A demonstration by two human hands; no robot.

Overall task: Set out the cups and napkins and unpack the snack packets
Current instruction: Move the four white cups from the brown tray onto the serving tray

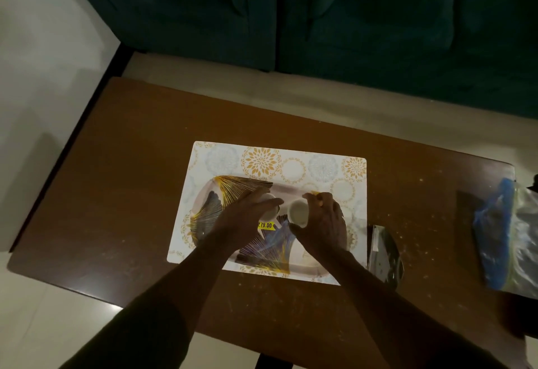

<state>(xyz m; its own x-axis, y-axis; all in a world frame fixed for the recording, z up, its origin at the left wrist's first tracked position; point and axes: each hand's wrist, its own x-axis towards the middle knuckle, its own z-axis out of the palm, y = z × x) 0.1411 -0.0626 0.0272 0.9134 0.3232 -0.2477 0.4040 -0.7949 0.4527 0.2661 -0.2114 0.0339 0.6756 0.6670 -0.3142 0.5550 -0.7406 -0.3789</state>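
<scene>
Brown wood table [122, 182], seen from above: two bare forearms reach onto a patterned tray [217, 208] lying on a floral placemat [262, 159]. The right hand [323, 223] wraps a pale cup [298, 213], mouth upward, over the tray's middle. The left hand [241, 217] covers a second cup [269, 198] just beside it; how tightly it grips cannot be told. A yellow price sticker [265, 225] shows between the hands. A dark packet [384, 252] lies just right of the placemat, a blue-and-clear bag [500, 235] at the table's right end. A dark green sofa [349, 19] stands beyond.
</scene>
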